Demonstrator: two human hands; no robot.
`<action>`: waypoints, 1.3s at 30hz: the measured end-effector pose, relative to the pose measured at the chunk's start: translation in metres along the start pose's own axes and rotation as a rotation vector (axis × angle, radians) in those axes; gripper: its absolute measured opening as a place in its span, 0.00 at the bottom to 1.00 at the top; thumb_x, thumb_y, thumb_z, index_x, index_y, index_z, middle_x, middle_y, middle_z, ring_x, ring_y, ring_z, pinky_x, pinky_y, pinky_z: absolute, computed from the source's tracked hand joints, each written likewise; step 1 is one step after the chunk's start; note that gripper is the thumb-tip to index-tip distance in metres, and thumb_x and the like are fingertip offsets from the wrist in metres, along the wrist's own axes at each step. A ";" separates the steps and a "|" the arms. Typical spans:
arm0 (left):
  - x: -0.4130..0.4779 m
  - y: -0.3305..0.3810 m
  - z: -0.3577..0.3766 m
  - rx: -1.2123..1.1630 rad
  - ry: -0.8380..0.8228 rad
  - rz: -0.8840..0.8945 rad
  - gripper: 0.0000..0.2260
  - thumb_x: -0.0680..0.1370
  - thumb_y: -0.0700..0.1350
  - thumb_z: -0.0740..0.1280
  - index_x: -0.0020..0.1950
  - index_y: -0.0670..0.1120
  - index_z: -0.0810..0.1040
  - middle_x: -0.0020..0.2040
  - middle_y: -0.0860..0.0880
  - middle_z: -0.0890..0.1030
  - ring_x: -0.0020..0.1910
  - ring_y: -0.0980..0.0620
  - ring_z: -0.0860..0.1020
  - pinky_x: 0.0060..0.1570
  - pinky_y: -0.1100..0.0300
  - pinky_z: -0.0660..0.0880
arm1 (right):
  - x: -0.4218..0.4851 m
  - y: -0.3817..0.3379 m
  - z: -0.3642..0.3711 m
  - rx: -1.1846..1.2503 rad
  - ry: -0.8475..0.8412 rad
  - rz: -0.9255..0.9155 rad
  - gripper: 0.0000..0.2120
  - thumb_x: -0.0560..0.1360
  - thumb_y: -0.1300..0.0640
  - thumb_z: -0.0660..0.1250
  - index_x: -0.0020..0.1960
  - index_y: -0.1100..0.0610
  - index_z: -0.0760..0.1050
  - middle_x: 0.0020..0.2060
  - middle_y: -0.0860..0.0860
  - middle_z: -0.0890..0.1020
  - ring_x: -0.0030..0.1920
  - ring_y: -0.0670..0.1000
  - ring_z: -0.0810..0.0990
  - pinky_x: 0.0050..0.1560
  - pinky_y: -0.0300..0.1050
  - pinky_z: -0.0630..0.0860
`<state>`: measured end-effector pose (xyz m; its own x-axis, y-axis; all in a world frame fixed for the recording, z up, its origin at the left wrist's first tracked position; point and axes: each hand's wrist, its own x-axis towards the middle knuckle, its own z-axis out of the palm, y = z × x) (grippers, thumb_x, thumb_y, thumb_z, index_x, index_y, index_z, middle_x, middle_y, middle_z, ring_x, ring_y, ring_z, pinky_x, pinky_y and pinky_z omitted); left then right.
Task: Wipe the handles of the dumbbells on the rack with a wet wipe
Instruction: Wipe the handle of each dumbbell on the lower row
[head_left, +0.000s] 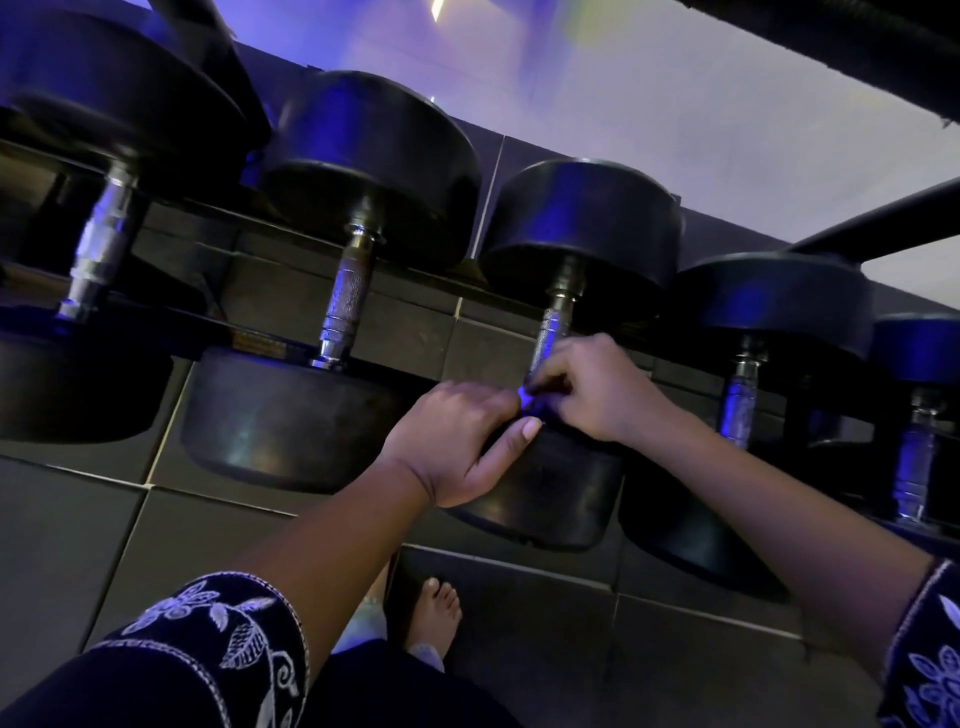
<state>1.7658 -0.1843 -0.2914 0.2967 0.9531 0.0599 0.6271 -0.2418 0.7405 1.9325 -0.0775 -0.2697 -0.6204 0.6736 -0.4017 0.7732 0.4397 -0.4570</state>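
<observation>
Wet wipe (527, 402) | pinched between left hand (462, 447) and right hand (589, 389) | at handle (551, 327) near end (dumbbells (291, 415) close either side)

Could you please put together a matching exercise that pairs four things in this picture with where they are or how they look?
Things:
1. wet wipe
2. handle of the second dumbbell from the left
3. foot
4. left sleeve

Descriptions:
A. dark with pale floral embroidery
B. held between the left hand and right hand
C. on the floor, at the bottom of the view
D. untouched, to the left of both hands

Pairs: 1-B, 2-D, 3-C, 4-A
</observation>
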 end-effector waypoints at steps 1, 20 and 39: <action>0.000 0.000 0.000 -0.001 0.011 0.003 0.17 0.82 0.56 0.52 0.43 0.48 0.72 0.36 0.52 0.71 0.37 0.44 0.75 0.39 0.55 0.69 | -0.003 0.005 0.000 0.058 0.063 0.023 0.09 0.66 0.64 0.72 0.44 0.54 0.84 0.41 0.50 0.83 0.42 0.49 0.81 0.46 0.44 0.78; -0.001 0.002 0.000 -0.013 -0.002 -0.007 0.15 0.82 0.58 0.50 0.43 0.53 0.69 0.37 0.56 0.68 0.36 0.49 0.73 0.40 0.56 0.68 | 0.026 0.035 0.024 1.657 0.424 0.730 0.13 0.74 0.72 0.58 0.55 0.63 0.75 0.44 0.59 0.83 0.44 0.55 0.81 0.38 0.42 0.82; 0.000 0.001 0.000 -0.034 -0.009 -0.008 0.17 0.82 0.58 0.50 0.46 0.50 0.71 0.38 0.50 0.75 0.39 0.45 0.75 0.40 0.53 0.71 | 0.020 0.039 0.042 1.596 -0.216 0.687 0.21 0.74 0.72 0.46 0.50 0.63 0.77 0.40 0.58 0.85 0.39 0.52 0.85 0.39 0.42 0.81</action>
<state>1.7664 -0.1842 -0.2906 0.2979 0.9534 0.0479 0.6050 -0.2274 0.7631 1.9443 -0.0719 -0.3287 -0.3721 0.3279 -0.8684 0.0872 -0.9190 -0.3844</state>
